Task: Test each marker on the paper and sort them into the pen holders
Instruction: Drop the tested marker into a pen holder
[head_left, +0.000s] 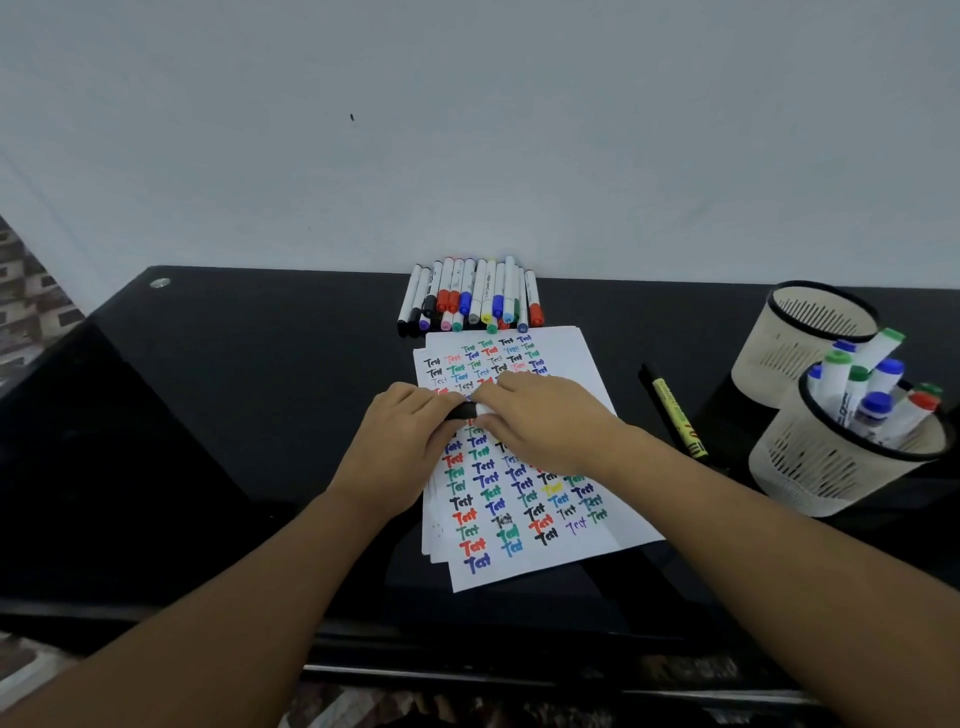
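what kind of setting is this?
Likely a home or office desk: a glossy black table against a plain wall, with test-scribbled paper, a row of markers and two mesh pen holders.

A glossy black counter (260, 395) carries matt white paper (524, 525), smooth plastic markers (470, 296) and two cream slotted plastic pen holders (831, 457) with black rims.

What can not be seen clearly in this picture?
- Head view: the marker between left hand and right hand is mostly covered by fingers; only its black cap shows.
- Rear pen holder: its wall hides the inside.
- Yellow marker: label too small to read.
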